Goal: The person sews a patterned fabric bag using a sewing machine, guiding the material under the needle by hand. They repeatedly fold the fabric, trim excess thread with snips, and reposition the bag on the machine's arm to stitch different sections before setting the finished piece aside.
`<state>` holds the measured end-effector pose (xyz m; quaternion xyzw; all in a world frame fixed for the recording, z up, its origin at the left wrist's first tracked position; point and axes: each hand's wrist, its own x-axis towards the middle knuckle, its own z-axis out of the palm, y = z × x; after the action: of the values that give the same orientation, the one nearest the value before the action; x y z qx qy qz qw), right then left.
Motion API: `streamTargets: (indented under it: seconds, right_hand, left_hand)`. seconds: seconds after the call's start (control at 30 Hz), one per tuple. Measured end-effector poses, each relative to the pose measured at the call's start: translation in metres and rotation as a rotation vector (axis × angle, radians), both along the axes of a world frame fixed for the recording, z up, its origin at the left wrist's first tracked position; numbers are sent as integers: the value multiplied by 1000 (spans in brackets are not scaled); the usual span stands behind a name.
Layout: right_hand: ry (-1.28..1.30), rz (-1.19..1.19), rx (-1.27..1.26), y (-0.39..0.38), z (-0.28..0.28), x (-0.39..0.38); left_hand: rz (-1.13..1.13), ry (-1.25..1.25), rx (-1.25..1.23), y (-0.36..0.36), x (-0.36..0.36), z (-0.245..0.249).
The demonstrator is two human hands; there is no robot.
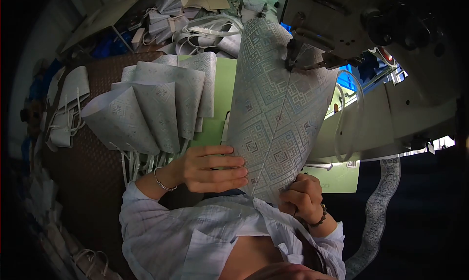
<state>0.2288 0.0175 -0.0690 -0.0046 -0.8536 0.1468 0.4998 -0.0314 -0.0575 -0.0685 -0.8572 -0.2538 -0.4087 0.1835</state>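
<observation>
Silvery patterned panel, partly under a sewing machine; left hand straight-fingered at the panel's left edge, thumb hidden, grip unclear; right hand curled, clamped on its lower edge. Needle area shadowed.

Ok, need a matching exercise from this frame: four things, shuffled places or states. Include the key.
Things
1. Left hand
2. Right hand
3. Patterned strip
4. Overlapping pale pieces

Places or states
A. Hanging at lower right
B. Fingers curled, at the patterned panel's near end
C. Left of the panel
D. Fingers extended, at the panel's left edge

Pairs: 1-D, 2-B, 3-A, 4-C
</observation>
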Motion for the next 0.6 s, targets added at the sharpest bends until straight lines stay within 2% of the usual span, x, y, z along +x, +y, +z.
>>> streamTargets:
  seconds: [0.6]
  right_hand:
    - [-33, -48, -8, 9, 17, -3]
  left_hand:
    - [8, -2, -8, 8, -2, 20]
